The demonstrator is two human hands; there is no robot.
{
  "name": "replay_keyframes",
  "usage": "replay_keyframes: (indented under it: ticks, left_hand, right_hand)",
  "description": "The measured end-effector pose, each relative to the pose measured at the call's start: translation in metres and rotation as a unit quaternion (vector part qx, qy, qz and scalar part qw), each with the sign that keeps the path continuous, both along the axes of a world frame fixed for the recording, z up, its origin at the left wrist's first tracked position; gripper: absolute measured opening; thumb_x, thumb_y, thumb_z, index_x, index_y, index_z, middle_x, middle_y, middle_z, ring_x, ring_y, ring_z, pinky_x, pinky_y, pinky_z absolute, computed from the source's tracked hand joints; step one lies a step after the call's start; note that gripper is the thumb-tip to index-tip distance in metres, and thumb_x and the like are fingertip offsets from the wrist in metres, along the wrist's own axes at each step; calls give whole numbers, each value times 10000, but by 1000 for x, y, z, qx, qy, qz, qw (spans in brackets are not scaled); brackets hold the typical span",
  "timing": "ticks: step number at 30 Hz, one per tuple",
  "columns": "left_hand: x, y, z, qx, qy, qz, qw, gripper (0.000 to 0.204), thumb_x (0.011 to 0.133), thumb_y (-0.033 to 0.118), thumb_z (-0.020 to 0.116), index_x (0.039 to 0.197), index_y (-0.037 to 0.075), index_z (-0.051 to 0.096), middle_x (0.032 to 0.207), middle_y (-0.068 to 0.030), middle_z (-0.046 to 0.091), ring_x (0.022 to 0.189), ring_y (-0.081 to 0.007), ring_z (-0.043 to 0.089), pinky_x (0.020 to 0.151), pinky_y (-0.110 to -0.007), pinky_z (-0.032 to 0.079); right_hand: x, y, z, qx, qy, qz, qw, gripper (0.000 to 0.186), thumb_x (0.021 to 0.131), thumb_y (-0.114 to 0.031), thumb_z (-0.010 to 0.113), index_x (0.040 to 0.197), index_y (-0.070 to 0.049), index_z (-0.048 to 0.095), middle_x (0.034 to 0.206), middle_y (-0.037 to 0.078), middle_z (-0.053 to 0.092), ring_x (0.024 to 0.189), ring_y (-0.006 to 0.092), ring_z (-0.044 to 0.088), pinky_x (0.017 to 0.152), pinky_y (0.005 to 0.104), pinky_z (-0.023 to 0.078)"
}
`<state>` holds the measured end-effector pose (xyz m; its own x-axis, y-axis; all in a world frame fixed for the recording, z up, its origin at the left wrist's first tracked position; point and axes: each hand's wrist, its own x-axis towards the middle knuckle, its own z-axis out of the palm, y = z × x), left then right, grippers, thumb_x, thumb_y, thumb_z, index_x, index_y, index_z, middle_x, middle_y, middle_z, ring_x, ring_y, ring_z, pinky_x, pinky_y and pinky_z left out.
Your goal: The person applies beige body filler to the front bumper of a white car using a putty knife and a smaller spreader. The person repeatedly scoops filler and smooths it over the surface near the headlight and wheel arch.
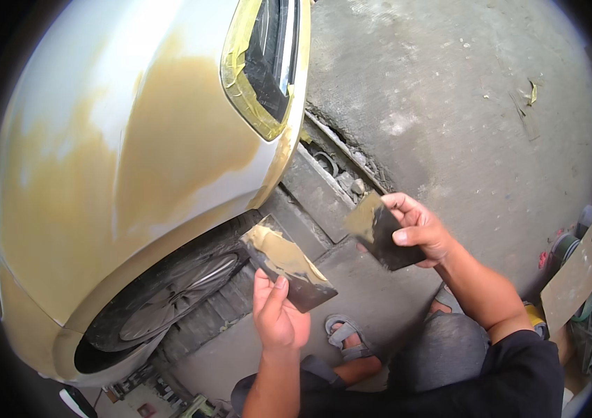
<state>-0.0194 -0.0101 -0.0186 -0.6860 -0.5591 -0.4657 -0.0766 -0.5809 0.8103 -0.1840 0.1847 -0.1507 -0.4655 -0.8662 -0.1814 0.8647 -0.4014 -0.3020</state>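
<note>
Between the thumb and fingers of my left hand (281, 317) is a dark flat putty spreader (306, 289), its upper face loaded with tan body filler (278, 252). My right hand (418, 230) grips a second dark spreader (388, 240), smeared with tan filler at its far corner. The two spreaders are apart, in front of my body. To the left stands a white car body (122, 42) with broad tan filler patches (184, 132). Yellow masking tape (262, 120) edges its small side window (268, 63). Neither hand touches the car.
Below the car's arch is a wheel (177, 299). A broken floor channel with rubble (345, 177) runs beside the car across the concrete floor (463, 104). Cardboard sheets (574, 279) and clutter lie at the right. My sandalled foot (345, 334) is on the floor below.
</note>
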Motion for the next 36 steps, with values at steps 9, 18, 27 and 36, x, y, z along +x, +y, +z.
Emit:
replay_keyframes:
  ticks: [9, 18, 27, 36]
  left_hand:
    - [-49, 11, -8, 148, 8, -97, 984, 278, 1024, 8, 504, 1301, 21, 485, 1327, -173, 640, 1244, -257, 632, 1128, -439, 474]
    - [-80, 15, 10, -143, 89, -67, 983, 384, 1016, -24, 502, 1391, 15, 432, 1399, -169, 572, 1306, -258, 569, 1172, -469, 434]
    - [-91, 30, 1, -238, 172, -84, 952, 534, 1023, -26, 518, 1530, 10, 355, 1505, -157, 504, 1372, -255, 519, 1181, -456, 409]
    - [-87, 3, 8, -303, 103, -216, 923, 383, 1064, 51, 572, 1435, -23, 514, 1377, -114, 635, 1224, -160, 591, 1091, -322, 421]
  right_hand:
    - [1, -13, 0, -21, 52, 84, 995, 559, 925, -89, 810, 1417, -23, 554, 907, -25, 683, 831, 39, 629, 759, 222, 498]
    - [-49, 16, 12, 110, 108, -106, 982, 559, 947, -81, 763, 1436, -8, 501, 1009, 42, 721, 925, 83, 678, 847, 247, 555]
    - [-42, 5, 35, 151, 341, -142, 917, 453, 979, -31, 725, 1393, -21, 543, 996, 40, 709, 852, 61, 644, 743, 253, 528]
    - [-59, 6, 38, 199, 434, -140, 867, 425, 954, -67, 763, 1344, -42, 596, 888, -4, 672, 763, 56, 616, 697, 254, 514]
